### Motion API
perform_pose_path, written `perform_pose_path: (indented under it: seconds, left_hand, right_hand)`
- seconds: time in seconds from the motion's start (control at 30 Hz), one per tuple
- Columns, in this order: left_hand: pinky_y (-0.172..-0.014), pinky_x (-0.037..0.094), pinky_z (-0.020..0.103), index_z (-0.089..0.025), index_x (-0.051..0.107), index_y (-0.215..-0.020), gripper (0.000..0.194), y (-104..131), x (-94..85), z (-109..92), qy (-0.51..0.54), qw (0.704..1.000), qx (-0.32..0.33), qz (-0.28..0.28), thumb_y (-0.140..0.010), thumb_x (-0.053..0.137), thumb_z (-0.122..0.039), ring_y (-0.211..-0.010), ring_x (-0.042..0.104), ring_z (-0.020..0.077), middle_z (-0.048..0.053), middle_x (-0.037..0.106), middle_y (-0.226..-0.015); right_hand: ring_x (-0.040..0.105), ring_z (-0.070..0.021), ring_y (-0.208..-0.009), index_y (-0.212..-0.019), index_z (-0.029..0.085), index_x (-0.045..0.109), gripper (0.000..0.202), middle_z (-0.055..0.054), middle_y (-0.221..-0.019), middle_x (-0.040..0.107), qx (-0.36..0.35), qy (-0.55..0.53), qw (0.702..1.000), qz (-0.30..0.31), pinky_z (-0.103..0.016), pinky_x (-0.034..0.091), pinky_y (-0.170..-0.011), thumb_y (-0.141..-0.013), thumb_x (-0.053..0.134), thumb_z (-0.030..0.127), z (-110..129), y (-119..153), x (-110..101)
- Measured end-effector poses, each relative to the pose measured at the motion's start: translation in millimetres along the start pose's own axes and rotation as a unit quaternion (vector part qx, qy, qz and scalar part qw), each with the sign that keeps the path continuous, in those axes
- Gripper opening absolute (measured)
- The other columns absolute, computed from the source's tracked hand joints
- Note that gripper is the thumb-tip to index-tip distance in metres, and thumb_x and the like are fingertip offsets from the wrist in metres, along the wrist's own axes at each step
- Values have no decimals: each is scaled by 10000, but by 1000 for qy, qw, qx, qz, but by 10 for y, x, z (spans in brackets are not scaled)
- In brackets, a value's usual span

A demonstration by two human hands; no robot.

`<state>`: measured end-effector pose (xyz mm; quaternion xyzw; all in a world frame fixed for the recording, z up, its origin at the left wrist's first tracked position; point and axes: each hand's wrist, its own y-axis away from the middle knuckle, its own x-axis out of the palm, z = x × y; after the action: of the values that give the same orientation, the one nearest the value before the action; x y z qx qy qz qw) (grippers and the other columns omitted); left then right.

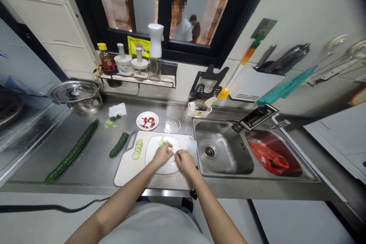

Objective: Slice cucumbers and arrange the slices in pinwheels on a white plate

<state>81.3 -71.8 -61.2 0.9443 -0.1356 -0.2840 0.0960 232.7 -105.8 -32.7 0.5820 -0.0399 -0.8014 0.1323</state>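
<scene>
Okay, cucumber slices (162, 141) look thin, pale green, darker at the rim; they're on the white plate (151, 147) atop the cutting board (128, 173). My left hand (163, 153) pinches one; right hand (184, 161) bunched beside it, grip unclear.

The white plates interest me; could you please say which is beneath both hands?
The larger, squarish white plate on the pale rectangular cutting board, bearing green slices; the small round white plate holds red pieces.
</scene>
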Motion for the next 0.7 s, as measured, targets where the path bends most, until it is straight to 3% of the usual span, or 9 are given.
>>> perform_pose_path:
  seconds: [0.37,0.7]
  left_hand:
    - [-852,424,290,-206,636,-1102,264,155,-52,-96,-175,983,57,-13,-857,574,-279,-960,603,200,59,667,-984]
    - [-879,424,304,-217,666,-1097,253,143,-26,-67,-209,975,70,-19,-870,582,-288,-998,587,211,70,653,-1020]
  right_hand:
    - [544,-175,-871,-959,197,626,219,-68,-915,638,-6,90,994,-56,-267,314,-724,-950,413,248,122,165,141]
    - [568,-173,-824,-1009,196,628,254,-61,-861,655,3,111,992,-58,-276,311,-705,-964,384,250,142,219,228]
